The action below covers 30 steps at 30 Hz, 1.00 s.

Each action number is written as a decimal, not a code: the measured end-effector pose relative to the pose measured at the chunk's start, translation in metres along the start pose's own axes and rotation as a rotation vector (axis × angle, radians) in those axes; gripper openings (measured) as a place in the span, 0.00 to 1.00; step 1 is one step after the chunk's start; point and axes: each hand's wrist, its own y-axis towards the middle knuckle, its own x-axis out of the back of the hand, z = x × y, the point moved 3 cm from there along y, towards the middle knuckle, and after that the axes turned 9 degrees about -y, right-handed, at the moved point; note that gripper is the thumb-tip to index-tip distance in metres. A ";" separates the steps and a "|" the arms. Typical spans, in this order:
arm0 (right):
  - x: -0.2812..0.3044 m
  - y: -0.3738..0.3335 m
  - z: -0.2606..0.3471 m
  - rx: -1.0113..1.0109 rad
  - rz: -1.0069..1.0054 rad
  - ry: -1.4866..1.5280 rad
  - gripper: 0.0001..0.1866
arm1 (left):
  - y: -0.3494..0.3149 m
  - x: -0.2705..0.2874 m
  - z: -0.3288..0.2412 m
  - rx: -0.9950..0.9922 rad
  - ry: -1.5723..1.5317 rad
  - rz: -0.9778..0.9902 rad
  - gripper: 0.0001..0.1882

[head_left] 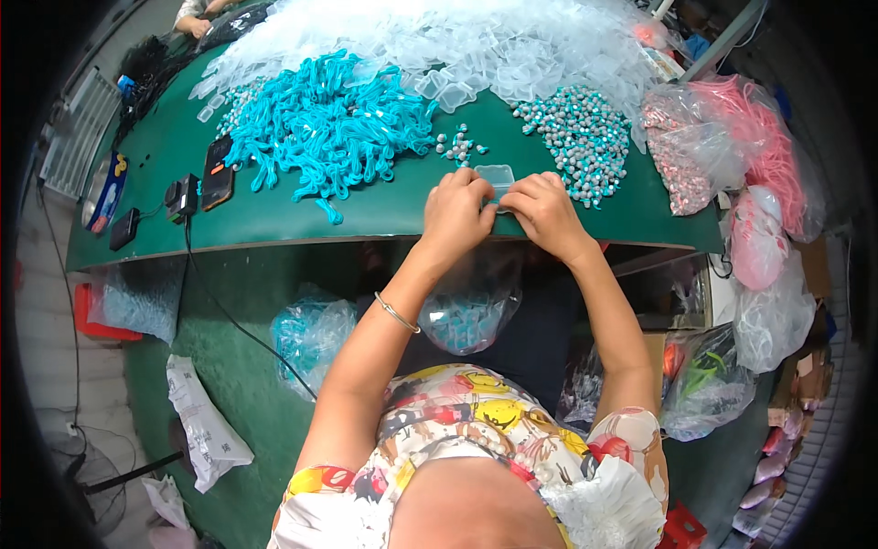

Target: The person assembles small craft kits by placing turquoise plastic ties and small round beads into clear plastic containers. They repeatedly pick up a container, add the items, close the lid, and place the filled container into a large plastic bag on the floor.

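At the table's front edge, a small clear plastic box (pixel 495 175) sits between my hands, its far part showing past my fingers. My left hand (pixel 456 209) is closed on the box's left side, fingertips bent inward. From the right, my right hand (pixel 547 212) pinches the same box. What lies inside it is hidden by my fingers. Just beyond my left hand are several loose grey-and-teal beads (pixel 462 146). A big heap of looped turquoise cords (pixel 334 128) lies to the left, and a pile of grey-and-teal beads (pixel 581 142) to the right.
Clear plastic boxes (pixel 439 41) cover the far side of the green table (pixel 274 222). A phone (pixel 218 174) and a small black device (pixel 181 198) lie left. Bags of pink cords (pixel 773 137) crowd the right end. Below the edge hangs a clear bag (pixel 466 320) with turquoise-filled boxes.
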 end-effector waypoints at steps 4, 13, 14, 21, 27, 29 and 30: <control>-0.003 -0.002 -0.003 -0.063 -0.021 0.145 0.08 | -0.004 0.006 -0.005 -0.037 0.016 -0.022 0.19; -0.013 0.020 -0.014 -0.219 -0.076 0.314 0.07 | -0.016 0.019 0.000 -0.100 -0.012 0.011 0.23; -0.019 0.030 -0.014 -0.213 -0.062 0.273 0.07 | -0.018 0.022 0.001 -0.103 -0.018 0.013 0.23; -0.076 0.110 0.001 -0.177 -0.040 -0.029 0.07 | -0.021 0.025 0.006 -0.100 -0.034 0.007 0.24; -0.094 0.133 0.000 -0.157 0.062 -0.130 0.08 | -0.023 0.023 0.010 -0.069 -0.050 -0.002 0.22; -0.084 0.128 0.001 -0.156 0.030 -0.126 0.08 | -0.022 0.024 0.010 -0.086 -0.054 -0.022 0.22; -0.078 0.124 0.002 -0.151 0.007 -0.091 0.08 | -0.023 0.023 0.010 -0.091 -0.055 -0.032 0.22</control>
